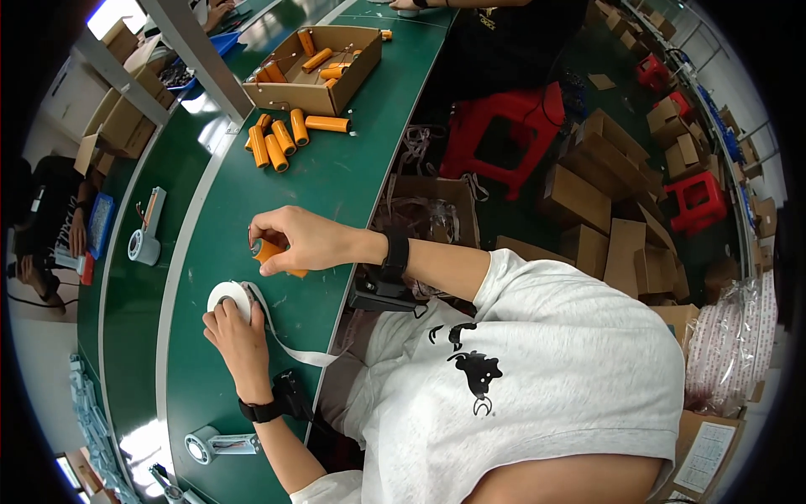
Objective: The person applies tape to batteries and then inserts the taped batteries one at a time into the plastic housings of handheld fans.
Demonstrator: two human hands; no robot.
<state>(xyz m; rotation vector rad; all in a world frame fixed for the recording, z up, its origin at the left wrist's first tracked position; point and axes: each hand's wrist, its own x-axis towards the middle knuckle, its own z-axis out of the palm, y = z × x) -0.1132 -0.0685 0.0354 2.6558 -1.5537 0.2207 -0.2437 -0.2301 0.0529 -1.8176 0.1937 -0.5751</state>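
Observation:
My right hand (309,238) grips an orange cylindrical battery (266,250) just above the green workbench (252,206); fingers and thumb wrap round it and cover part of it. Below it in the picture, my left hand (238,340) has its fingers curled onto a roll of white tape (220,293) lying on the bench. From the roll a loose strip of tape (282,336) runs past my left hand and over the bench edge towards my lap. Several more orange batteries (280,139) lie in a group farther along the bench.
Behind that group stands an open cardboard box (290,97) holding more wired batteries. Small handheld fans (144,246) lie beyond the metal rail, and another fan (200,445) is nearer me. A red stool (504,134) and cardboard boxes (575,198) occupy the floor. Other people work nearby.

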